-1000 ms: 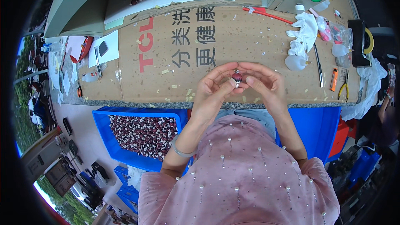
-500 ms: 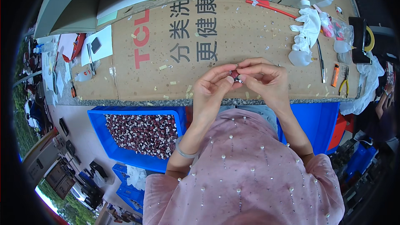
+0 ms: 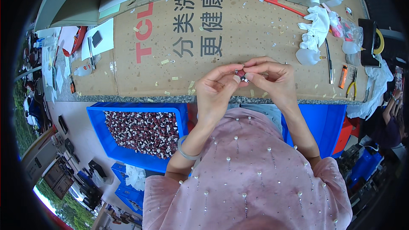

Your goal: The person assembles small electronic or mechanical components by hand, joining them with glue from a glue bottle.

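My left hand (image 3: 216, 90) and my right hand (image 3: 272, 76) meet over the near edge of the workbench. Between their fingertips they pinch one small dark red part (image 3: 241, 74) with a metal end. Both hands grip it, thumbs and forefingers closed round it. Under the hands lies a brown cardboard sheet (image 3: 255, 25) with large printed characters, strewn with small scraps.
A blue bin (image 3: 96, 121) full of small dark red and white parts stands below the bench at left. White gloves (image 3: 313, 30), a screwdriver, an orange cutter (image 3: 343, 76) and yellow-handled pliers (image 3: 352, 86) lie at right. Another blue bin (image 3: 328, 123) is at right.
The hands keep hold of the small part and have hardly shifted; the view has tipped slightly, so the bench sits a little higher in the picture.
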A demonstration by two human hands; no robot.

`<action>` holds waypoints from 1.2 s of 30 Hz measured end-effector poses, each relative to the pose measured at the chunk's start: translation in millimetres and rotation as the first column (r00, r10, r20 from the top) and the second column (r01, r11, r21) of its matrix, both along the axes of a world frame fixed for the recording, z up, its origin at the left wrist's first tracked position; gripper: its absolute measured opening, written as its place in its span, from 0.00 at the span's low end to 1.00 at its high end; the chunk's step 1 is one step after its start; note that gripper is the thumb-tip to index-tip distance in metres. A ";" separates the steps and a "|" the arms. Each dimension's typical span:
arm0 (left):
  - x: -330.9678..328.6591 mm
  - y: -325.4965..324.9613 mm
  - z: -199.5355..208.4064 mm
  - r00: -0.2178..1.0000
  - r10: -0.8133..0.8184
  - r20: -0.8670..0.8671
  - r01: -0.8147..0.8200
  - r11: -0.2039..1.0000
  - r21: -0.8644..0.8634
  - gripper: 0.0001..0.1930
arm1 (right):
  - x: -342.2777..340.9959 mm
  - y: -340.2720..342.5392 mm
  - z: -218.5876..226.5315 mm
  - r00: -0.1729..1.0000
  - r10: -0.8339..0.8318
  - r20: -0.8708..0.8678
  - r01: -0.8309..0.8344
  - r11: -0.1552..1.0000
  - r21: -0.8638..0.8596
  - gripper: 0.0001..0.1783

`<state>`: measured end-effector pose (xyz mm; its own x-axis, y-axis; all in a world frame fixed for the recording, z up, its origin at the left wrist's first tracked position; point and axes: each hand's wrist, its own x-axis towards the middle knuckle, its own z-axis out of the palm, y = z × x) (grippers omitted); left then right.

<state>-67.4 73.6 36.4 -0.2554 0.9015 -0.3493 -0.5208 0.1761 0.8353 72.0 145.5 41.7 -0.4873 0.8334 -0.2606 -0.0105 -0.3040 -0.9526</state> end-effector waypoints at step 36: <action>6.2 -3.9 -3.1 0.998 -0.033 -0.055 0.039 0.993 0.113 0.14 | 9.1 0.3 -2.6 0.995 0.030 -0.099 -0.024 0.998 0.061 0.09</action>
